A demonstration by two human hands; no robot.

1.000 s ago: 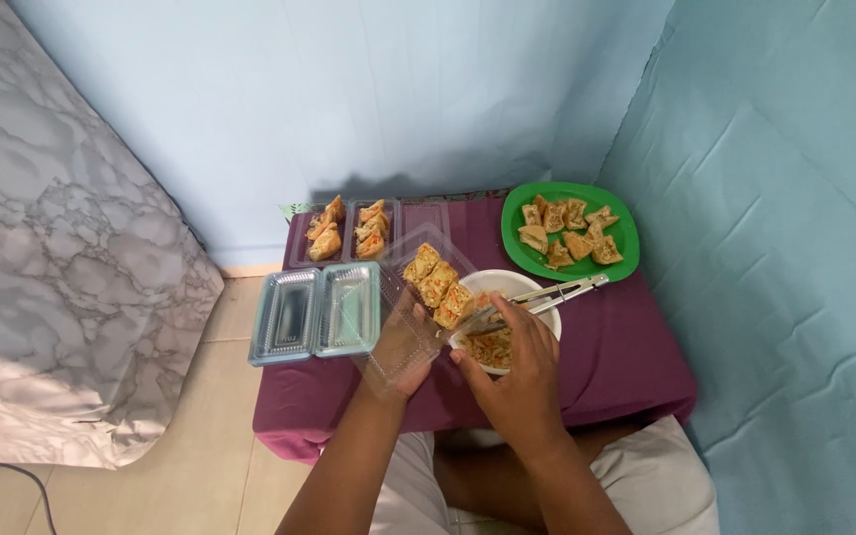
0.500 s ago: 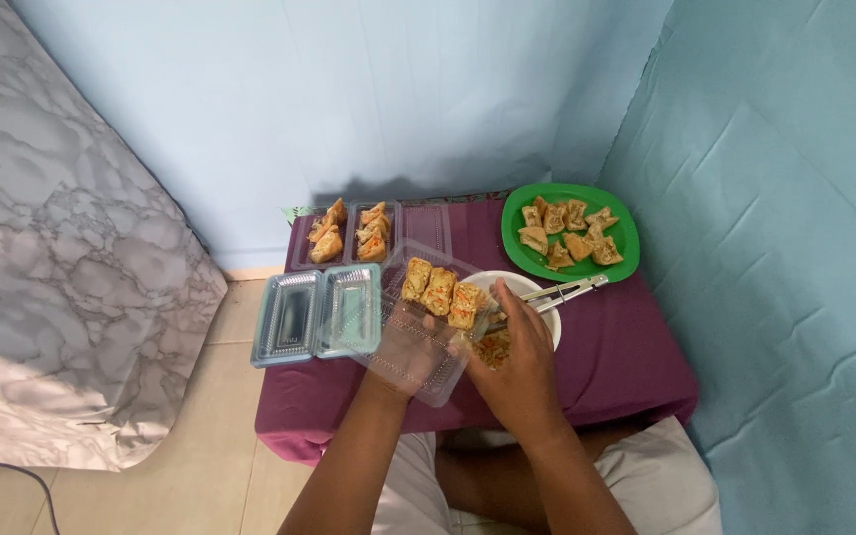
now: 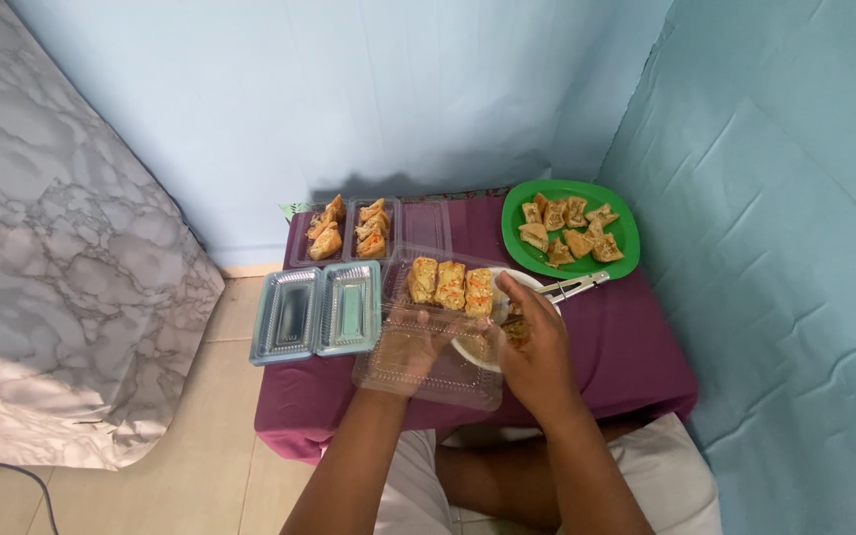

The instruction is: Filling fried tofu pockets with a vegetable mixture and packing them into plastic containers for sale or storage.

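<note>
On small table (image 3: 636,367), purple cloth cover, smooth, draped over front edge. Clear plastic clamshell box (image 3: 438,327), thin, ribbed, rectangular, hinged lid hanging open toward camera; held above table front centre. Three stuffed pieces (image 3: 450,284) inside, golden brown with orange flecks, set side by side in one row. Left hand (image 3: 410,345) under box, seen through clear lid, fingers spread against its underside; gripping or merely supporting: cannot tell. Right hand (image 3: 537,347) at box's right edge, fingers curled, thumb touching rim near rightmost piece; closed on rim or not: cannot tell. Hands apart, box between them.

White bowl (image 3: 507,327), round, partly hidden behind box and right hand. Metal tongs (image 3: 575,288), one pair, lying beside bowl, tips toward green plate (image 3: 626,233). Plate round, glossy plastic, carrying roughly ten fried triangular pieces (image 3: 569,228), crisp, tan. Back left: open clamshell (image 3: 426,226), two compartments filled with similar pieces, third part bare. Front left: two empty clear trays (image 3: 317,312), nested ridges, side by side, overhanging table edge. Grey marbled sheet (image 3: 52,258) at left.
</note>
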